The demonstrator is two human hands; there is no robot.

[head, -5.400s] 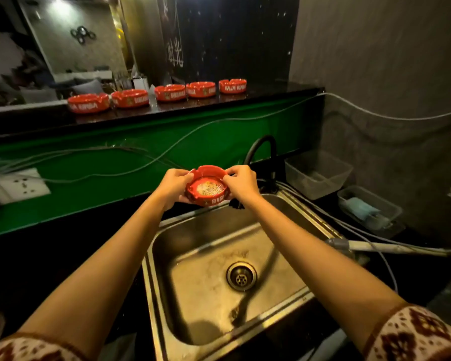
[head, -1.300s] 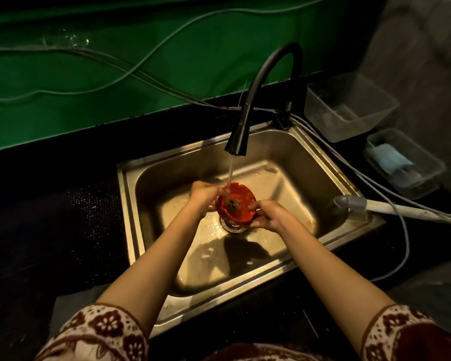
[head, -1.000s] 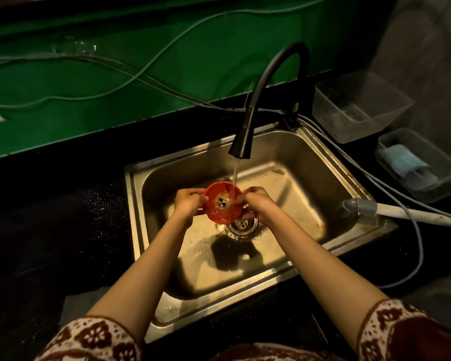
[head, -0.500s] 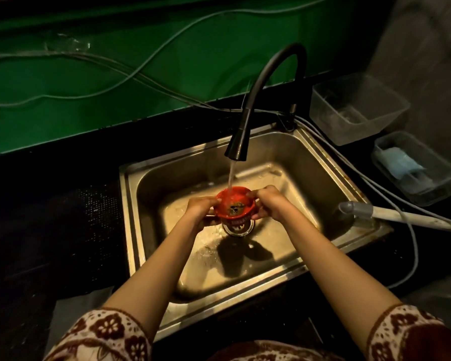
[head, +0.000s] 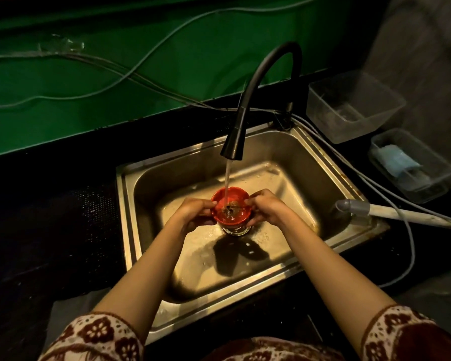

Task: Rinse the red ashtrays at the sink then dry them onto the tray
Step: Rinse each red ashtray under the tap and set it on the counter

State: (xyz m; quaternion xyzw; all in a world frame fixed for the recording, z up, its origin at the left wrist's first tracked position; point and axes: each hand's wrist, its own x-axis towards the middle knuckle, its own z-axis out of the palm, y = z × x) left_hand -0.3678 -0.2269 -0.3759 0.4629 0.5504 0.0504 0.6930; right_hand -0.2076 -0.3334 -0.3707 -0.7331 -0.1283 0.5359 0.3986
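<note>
A red ashtray (head: 230,209) is held open side up over the drain of the steel sink (head: 284,162). My left hand (head: 193,212) grips its left rim and my right hand (head: 267,208) grips its right rim. Water runs from the black curved faucet (head: 248,100) straight into the ashtray's bowl, where dark residue and water sit. The drain is mostly hidden beneath the ashtray. No tray is in view.
Two clear plastic containers (head: 354,105) (head: 412,165) stand on the black counter right of the sink, the nearer one holding a blue item. A white hose with a grey end (head: 362,208) lies over the sink's right rim. Cables run along the green wall (head: 115,74).
Earlier the ashtray was held up near the counter; it now sits low in the sink under running water. Over the last second it was tilted and turned, and is now level, open side up.
</note>
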